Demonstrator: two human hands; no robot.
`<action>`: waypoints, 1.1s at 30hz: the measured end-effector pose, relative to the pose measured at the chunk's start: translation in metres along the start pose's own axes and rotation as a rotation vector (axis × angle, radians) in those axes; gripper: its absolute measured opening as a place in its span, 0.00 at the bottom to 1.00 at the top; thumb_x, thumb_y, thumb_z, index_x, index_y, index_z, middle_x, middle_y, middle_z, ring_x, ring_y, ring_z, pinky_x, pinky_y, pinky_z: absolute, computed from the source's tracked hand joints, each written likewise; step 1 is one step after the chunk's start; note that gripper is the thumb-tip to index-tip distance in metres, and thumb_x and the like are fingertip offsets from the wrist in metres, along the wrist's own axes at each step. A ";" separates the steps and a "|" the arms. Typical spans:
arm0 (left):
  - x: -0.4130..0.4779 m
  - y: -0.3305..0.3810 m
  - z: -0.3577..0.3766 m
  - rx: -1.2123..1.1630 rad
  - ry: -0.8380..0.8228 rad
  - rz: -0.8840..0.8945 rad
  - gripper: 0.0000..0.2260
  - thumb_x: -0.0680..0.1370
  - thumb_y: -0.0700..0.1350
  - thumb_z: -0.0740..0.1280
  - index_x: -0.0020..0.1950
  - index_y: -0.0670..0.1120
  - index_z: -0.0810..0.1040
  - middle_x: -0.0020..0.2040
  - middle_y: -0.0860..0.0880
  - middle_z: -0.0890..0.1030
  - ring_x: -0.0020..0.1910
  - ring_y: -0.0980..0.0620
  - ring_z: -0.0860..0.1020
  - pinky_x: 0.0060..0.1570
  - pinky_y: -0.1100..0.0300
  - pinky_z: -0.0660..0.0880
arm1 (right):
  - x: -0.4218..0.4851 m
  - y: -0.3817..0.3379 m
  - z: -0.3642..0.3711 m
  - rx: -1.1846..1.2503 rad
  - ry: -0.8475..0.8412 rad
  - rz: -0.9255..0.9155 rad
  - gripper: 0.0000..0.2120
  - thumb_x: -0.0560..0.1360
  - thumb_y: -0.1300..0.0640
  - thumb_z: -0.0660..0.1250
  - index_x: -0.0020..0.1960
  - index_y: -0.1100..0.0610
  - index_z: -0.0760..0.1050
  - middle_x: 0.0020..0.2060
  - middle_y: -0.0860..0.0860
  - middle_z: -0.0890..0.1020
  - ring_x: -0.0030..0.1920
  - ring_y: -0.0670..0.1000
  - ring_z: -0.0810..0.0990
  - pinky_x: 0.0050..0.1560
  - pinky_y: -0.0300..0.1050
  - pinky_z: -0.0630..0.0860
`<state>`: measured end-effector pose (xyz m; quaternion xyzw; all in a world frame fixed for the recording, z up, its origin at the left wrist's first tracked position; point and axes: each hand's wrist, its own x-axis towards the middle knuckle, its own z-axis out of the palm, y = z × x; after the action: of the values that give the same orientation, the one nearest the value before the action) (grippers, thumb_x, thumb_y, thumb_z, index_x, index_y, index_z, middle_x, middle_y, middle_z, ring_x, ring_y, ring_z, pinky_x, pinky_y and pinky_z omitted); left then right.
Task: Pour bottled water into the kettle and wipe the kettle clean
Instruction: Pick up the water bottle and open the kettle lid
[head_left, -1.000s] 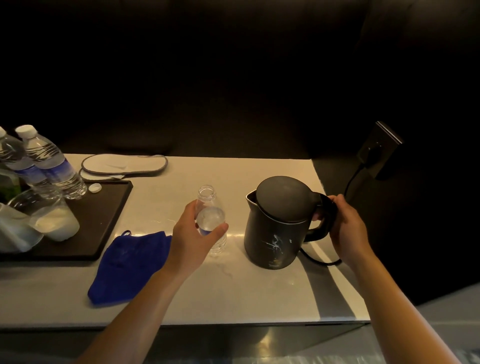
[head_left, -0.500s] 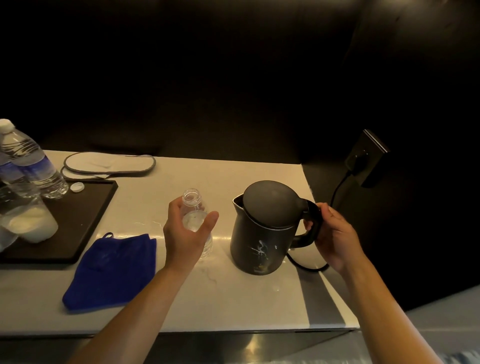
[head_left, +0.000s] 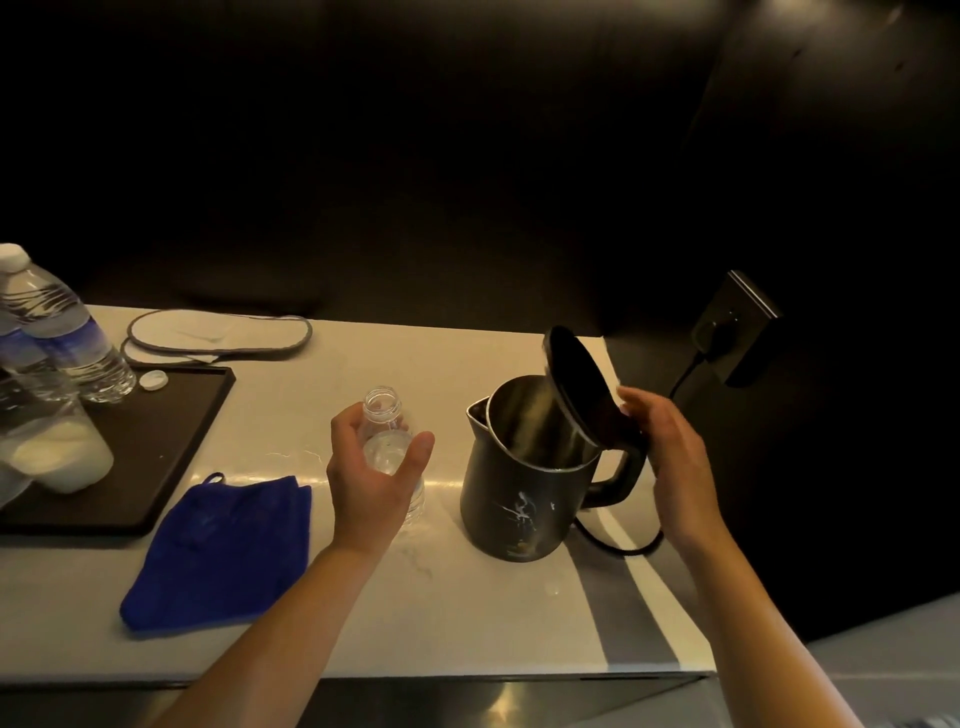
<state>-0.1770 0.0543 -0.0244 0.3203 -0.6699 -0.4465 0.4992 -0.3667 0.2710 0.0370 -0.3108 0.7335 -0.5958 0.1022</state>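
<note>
A black kettle (head_left: 519, 499) stands on the pale counter (head_left: 467, 613) with its lid (head_left: 584, 387) flipped up, showing the metal inside. My right hand (head_left: 667, 457) is beside the handle at the lid's hinge, fingers spread. An uncapped clear water bottle (head_left: 389, 447) stands upright to the kettle's left, and my left hand (head_left: 371, 480) is wrapped around it. A blue cloth (head_left: 223, 551) lies flat on the counter left of the bottle. The bottle's white cap (head_left: 153, 380) rests on the black tray.
A black tray (head_left: 156, 457) at the left carries two sealed water bottles (head_left: 67, 332) and glasses (head_left: 57, 457). Flat slippers (head_left: 218, 332) lie behind it. The kettle's cord (head_left: 623, 545) runs to a wall socket (head_left: 732, 327) on the dark right wall. The counter's front edge is close.
The kettle's lid has sprung from closed to open. My right hand has loosened from the handle and its fingers have spread. My left hand stays on the bottle.
</note>
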 end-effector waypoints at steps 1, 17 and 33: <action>0.000 -0.001 0.000 -0.003 0.000 0.001 0.29 0.69 0.60 0.73 0.66 0.53 0.67 0.60 0.46 0.79 0.54 0.60 0.79 0.48 0.78 0.72 | 0.000 -0.006 0.002 -0.074 -0.039 -0.054 0.20 0.80 0.31 0.56 0.68 0.32 0.72 0.59 0.37 0.80 0.62 0.43 0.78 0.62 0.51 0.72; -0.006 -0.005 0.009 -0.053 0.017 0.011 0.31 0.71 0.61 0.71 0.68 0.49 0.67 0.63 0.48 0.76 0.55 0.55 0.78 0.50 0.77 0.73 | -0.002 -0.019 0.039 -0.021 0.147 -0.167 0.31 0.78 0.35 0.49 0.64 0.55 0.77 0.56 0.53 0.78 0.53 0.43 0.77 0.55 0.54 0.77; 0.059 0.051 -0.016 0.126 -0.366 0.170 0.26 0.71 0.65 0.66 0.65 0.56 0.67 0.56 0.55 0.78 0.50 0.53 0.79 0.47 0.67 0.73 | 0.003 -0.015 0.037 -0.002 0.165 -0.104 0.32 0.76 0.39 0.51 0.61 0.64 0.77 0.45 0.43 0.79 0.49 0.42 0.77 0.49 0.45 0.73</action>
<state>-0.1781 0.0182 0.0469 0.2066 -0.8007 -0.4106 0.3841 -0.3446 0.2382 0.0419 -0.2985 0.7228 -0.6232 0.0098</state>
